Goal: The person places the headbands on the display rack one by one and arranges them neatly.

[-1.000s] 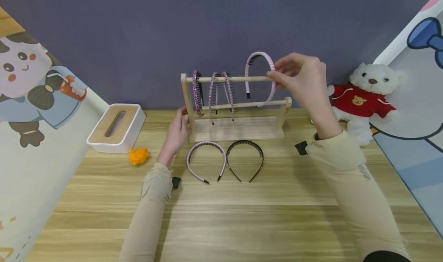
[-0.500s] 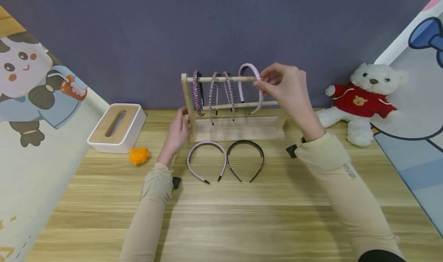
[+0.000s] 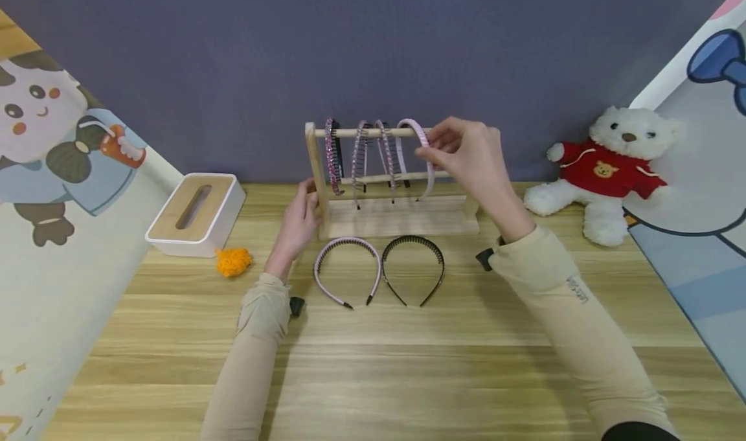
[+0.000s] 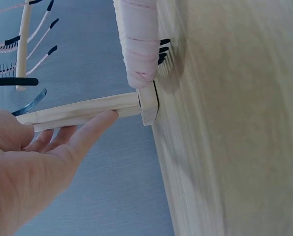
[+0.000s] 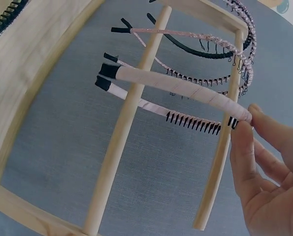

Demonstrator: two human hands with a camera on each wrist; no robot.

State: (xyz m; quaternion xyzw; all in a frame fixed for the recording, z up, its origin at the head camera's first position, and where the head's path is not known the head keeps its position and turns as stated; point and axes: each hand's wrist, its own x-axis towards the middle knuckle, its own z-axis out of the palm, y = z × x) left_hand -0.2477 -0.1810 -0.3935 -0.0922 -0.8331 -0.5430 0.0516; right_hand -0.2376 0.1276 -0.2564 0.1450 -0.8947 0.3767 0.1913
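My right hand (image 3: 472, 159) pinches a light pink toothed headband (image 5: 180, 88) between thumb and fingers at its upper curve. That headband sits over the bars of a wooden rack (image 3: 402, 215), its two ends pointing down. With thumb and fingers about the left post (image 4: 87, 110), my left hand (image 3: 298, 224) holds the rack. Left of the pinched headband hang a glittery pink headband (image 3: 332, 156) with a black one against it, and two thin pink toothed headbands (image 3: 384, 149). Before the rack, a pink headband (image 3: 348, 240) and a black headband (image 3: 414, 238) lie side by side on the table.
A white tissue box (image 3: 221, 195) with a wooden lid stands at the left, an orange fluffy toy (image 3: 234, 262) beside it. A white teddy bear (image 3: 612, 169) in a red sweater sits at the right. The dark wall (image 3: 373, 39) rises behind the rack.
My right hand has moved left and down with the pink headband, bringing it along the bars nearer the other hanging headbands. My left hand stays at the rack's left post.
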